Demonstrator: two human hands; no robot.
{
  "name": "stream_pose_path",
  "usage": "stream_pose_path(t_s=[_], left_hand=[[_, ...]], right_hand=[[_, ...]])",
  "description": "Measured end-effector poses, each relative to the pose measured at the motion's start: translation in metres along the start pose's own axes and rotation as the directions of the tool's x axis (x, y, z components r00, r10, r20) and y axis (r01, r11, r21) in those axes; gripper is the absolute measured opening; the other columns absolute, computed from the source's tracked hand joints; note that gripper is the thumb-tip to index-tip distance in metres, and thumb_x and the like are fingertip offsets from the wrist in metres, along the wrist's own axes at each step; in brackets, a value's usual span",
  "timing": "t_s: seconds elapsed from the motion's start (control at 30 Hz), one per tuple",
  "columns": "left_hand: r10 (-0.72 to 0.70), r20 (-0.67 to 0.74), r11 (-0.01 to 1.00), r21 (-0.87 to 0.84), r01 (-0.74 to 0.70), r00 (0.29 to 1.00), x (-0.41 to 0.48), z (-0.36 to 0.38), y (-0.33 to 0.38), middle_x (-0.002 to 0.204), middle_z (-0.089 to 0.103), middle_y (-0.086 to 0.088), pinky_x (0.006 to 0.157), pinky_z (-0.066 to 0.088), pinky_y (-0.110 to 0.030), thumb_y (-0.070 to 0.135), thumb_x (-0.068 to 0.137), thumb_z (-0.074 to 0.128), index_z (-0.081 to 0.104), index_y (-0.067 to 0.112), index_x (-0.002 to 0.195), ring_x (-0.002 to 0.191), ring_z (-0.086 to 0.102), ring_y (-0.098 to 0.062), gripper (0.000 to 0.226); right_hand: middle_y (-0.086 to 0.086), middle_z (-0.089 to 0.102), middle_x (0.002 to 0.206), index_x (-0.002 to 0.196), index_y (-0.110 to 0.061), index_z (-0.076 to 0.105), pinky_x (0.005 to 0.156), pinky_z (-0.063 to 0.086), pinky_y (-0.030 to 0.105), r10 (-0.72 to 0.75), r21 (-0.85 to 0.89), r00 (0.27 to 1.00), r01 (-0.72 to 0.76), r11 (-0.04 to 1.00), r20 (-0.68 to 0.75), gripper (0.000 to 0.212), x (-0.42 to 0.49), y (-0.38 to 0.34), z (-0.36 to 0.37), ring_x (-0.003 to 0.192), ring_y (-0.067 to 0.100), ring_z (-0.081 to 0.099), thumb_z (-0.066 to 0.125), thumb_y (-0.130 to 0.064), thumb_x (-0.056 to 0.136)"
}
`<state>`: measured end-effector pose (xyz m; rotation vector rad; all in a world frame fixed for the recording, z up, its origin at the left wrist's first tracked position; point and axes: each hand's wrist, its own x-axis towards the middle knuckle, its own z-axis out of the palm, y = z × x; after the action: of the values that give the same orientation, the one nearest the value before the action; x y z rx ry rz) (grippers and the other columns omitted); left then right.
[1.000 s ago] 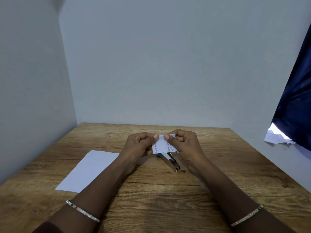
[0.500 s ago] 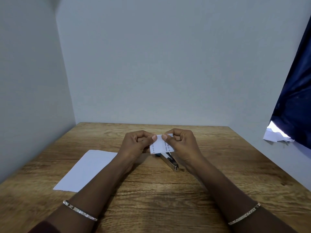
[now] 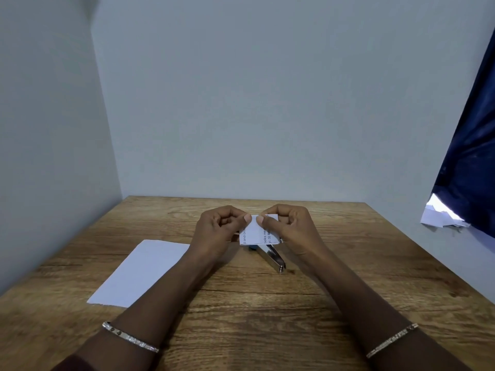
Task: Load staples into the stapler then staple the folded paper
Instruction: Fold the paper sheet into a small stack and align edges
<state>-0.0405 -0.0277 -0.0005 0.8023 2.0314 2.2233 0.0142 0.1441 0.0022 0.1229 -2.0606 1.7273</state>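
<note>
A single head-worn wide-angle view looks forward and down toward twelve o'clock across the wooden table (image 3: 241, 317) into the wall corner (image 3: 119, 188); the forearms enter from five and seven o'clock, close below the lens. No second view.

White folded paper (image 3: 255, 231) with black print, chrome stapler (image 3: 272, 257) – blue sheet (image 3: 142, 271) at 9 o'clock, brown woodgrain table (image 3: 254, 317).

On the wooden table (image 3: 241, 303), a sheet of paper (image 3: 142, 271) lies left of both forearms, while the left hand (image 3: 217, 231) and right hand (image 3: 292, 228) pinch a folded paper (image 3: 255, 232) above the stapler (image 3: 272, 257).
</note>
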Motion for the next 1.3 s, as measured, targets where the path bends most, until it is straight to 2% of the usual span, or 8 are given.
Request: stream_pose_path(t_s=[0.07, 0.23, 0.43, 0.63, 0.87, 0.97, 1.13, 1.3], left_hand=[[0.035, 0.011, 0.999, 0.029, -0.035, 0.999, 0.000, 0.001, 0.001, 0.079, 0.075, -0.016, 0.064, 0.057, -0.028, 0.015, 0.089, 0.072, 0.076, 0.007, 0.082, 0.074, 0.070, -0.021, 0.011], [0.076, 0.031, 0.994, 0.073, -0.078, 0.997, 0.004, 0.002, -0.002, 0.066, 0.067, -0.005, 0.060, 0.051, -0.027, 0.013, 0.089, 0.072, 0.074, 0.008, 0.077, 0.065, 0.061, -0.014, 0.013], [0.046, 0.007, 0.998, 0.052, -0.047, 0.999, 0.007, 0.004, -0.005, 0.078, 0.073, -0.016, 0.061, 0.052, -0.029, 0.019, 0.088, 0.072, 0.075, 0.014, 0.076, 0.071, 0.066, -0.019, 0.013], [0.059, -0.062, 0.994, 0.099, -0.052, 0.996, 0.005, 0.001, 0.000, 0.070, 0.072, -0.004, 0.054, 0.049, -0.024, 0.020, 0.087, 0.075, 0.075, 0.018, 0.072, 0.064, 0.063, -0.011, 0.016], [0.075, -0.093, 0.985, 0.164, -0.059, 0.993, 0.002, -0.002, 0.004, 0.078, 0.078, 0.008, 0.052, 0.051, -0.021, 0.029, 0.080, 0.081, 0.080, 0.027, 0.079, 0.073, 0.069, -0.009, 0.002], [0.060, -0.200, 0.969, 0.248, -0.009, 0.978, 0.003, -0.002, 0.002, 0.080, 0.077, 0.006, 0.052, 0.054, -0.025, 0.047, 0.078, 0.078, 0.075, 0.030, 0.087, 0.073, 0.069, -0.006, 0.020], [-0.220, -0.209, 0.963, 0.111, 0.247, 0.953, 0.003, -0.007, 0.004, 0.052, 0.064, -0.003, 0.035, 0.036, -0.020, 0.078, 0.081, 0.049, 0.070, 0.013, 0.067, 0.039, 0.053, -0.014, 0.070], [-0.405, 0.005, 0.906, -0.136, 0.402, 0.914, 0.006, -0.003, 0.004, 0.060, 0.068, -0.007, 0.033, 0.027, -0.016, 0.074, 0.080, 0.058, 0.078, 0.011, 0.070, 0.037, 0.048, -0.013, 0.067]], right_hand=[[0.013, 0.079, 0.082, 0.085, -0.013, 0.076, 0.070, 0.058, 0.052, 0.000, -0.013, 1.000, 0.000, 1.000, 0.013, 0.026, -0.001, 0.000, 0.002, 0.083, 0.030, 0.077, 0.082, -0.037, 0.078], [0.005, 0.076, 0.076, 0.073, -0.013, 0.076, 0.063, 0.048, 0.036, 0.011, -0.003, 1.000, -0.011, 1.000, 0.002, 0.016, 0.000, -0.003, 0.002, 0.074, 0.020, 0.074, 0.074, -0.026, 0.082], [0.003, 0.074, 0.071, 0.072, -0.013, 0.076, 0.062, 0.047, 0.033, 0.065, 0.010, 0.998, -0.065, 0.998, 0.026, 0.017, 0.003, -0.005, -0.002, 0.072, 0.017, 0.071, 0.072, -0.025, 0.083], [0.004, 0.075, 0.066, 0.076, -0.008, 0.075, 0.048, 0.042, 0.021, 0.073, 0.063, 0.996, -0.070, 0.996, -0.049, 0.017, 0.004, -0.002, -0.008, 0.062, 0.012, 0.066, 0.082, -0.023, 0.081], [-0.008, 0.063, 0.057, 0.063, -0.019, 0.068, 0.054, 0.043, 0.026, -0.044, -0.015, 0.997, 0.043, 0.999, -0.068, 0.024, 0.006, -0.002, -0.011, 0.060, 0.010, 0.058, 0.082, -0.012, 0.082], [-0.010, 0.063, 0.060, 0.065, -0.016, 0.068, 0.062, 0.044, 0.030, -0.101, -0.100, 0.990, 0.092, 0.991, -0.094, 0.021, 0.006, -0.003, -0.013, 0.064, 0.010, 0.055, 0.082, -0.013, 0.080], [-0.006, 0.069, 0.077, 0.074, -0.017, 0.075, 0.063, 0.042, 0.012, -0.303, -0.345, 0.929, 0.218, 0.913, -0.214, 0.009, 0.004, -0.009, -0.014, 0.071, -0.001, 0.057, 0.082, -0.015, 0.078], [-0.002, 0.071, 0.079, 0.080, -0.011, 0.076, 0.065, 0.056, 0.029, -0.409, -0.416, 0.902, 0.322, 0.851, -0.139, 0.005, 0.001, -0.015, -0.005, 0.073, 0.010, 0.067, 0.077, -0.008, 0.083]])
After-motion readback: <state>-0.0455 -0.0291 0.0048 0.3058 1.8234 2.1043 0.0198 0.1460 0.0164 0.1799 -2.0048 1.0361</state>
